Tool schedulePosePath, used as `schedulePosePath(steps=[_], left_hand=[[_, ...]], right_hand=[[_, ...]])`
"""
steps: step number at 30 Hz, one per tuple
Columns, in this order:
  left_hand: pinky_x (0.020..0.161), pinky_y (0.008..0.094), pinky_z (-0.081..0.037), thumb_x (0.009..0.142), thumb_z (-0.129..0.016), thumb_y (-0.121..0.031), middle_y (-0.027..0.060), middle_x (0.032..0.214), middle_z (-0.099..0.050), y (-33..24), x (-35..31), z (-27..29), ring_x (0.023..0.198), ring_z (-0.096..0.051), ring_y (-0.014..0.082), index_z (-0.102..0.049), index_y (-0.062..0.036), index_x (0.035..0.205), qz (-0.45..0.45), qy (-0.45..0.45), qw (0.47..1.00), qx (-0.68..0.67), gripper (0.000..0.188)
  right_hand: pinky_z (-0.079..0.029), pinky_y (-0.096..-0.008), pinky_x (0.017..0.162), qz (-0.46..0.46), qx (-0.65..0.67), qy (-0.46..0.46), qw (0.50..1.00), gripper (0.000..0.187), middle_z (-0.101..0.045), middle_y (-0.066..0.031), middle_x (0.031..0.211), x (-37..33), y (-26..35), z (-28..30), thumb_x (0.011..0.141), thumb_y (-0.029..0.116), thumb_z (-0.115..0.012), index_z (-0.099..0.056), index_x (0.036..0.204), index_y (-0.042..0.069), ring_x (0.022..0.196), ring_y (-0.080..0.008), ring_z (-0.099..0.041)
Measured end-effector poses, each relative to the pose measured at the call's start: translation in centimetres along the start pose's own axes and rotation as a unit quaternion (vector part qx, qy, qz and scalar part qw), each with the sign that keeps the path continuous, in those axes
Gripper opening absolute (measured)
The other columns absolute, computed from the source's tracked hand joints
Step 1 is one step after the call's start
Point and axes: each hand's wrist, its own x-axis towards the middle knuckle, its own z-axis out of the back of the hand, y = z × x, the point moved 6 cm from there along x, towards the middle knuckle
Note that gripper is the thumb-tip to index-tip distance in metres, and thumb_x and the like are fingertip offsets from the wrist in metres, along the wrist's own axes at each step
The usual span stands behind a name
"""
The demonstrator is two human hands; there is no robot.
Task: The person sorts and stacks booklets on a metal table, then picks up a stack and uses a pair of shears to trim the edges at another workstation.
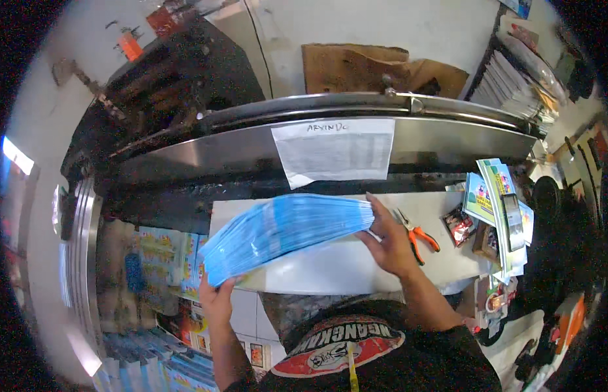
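Observation:
A thick stack of blue booklets (287, 225) is held over the white work surface, bowed upward in the middle. Its many thin edges fan along the near side, and a paler band crosses it. My left hand (217, 291) grips the lower left end, thumb and fingers closed round it. At the opposite end, my right hand (385, 238) pinches the stack between thumb and fingers. Just right of that hand, pliers with orange and black handles (418, 240) lie on the white surface (310, 264).
A written paper sheet (336, 153) hangs on the metal bar behind the surface. Printed booklets (493, 196) with a phone-like dark object (513, 222) are piled at the right. More blue bundles (153, 359) sit low at the left. Brown cardboard (376, 68) lies beyond the bar.

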Motion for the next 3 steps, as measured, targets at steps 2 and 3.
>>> schedulePosePath(steps=[2,3], left_hand=[[0.102,0.0346,-0.042,0.079,-0.069,0.000,0.0165,0.141,-0.050,-0.2,0.0,-1.0,0.124,-0.052,0.0209,-0.031,0.0037,0.148,-0.032,0.025,0.998,-0.040,0.079],[0.105,0.0345,-0.040,0.077,-0.069,-0.001,0.0163,0.147,-0.045,-0.6,-0.2,-1.6,0.130,-0.047,0.0207,-0.027,0.0007,0.152,-0.069,0.045,0.993,-0.080,0.086]], right_hand=[[-0.040,-0.0404,0.106,0.019,0.012,0.063,0.998,0.087,-0.043,-0.0172,0.148,0.2,-1.0,0.7,0.082,-0.002,-0.072,-0.024,0.153,0.008,0.136,-0.0279,-0.044],[-0.040,-0.0404,0.106,0.012,0.011,0.064,0.998,0.087,-0.043,-0.0172,0.148,-0.3,-1.2,0.9,0.082,-0.002,-0.072,-0.024,0.153,0.008,0.136,-0.0279,-0.044]])
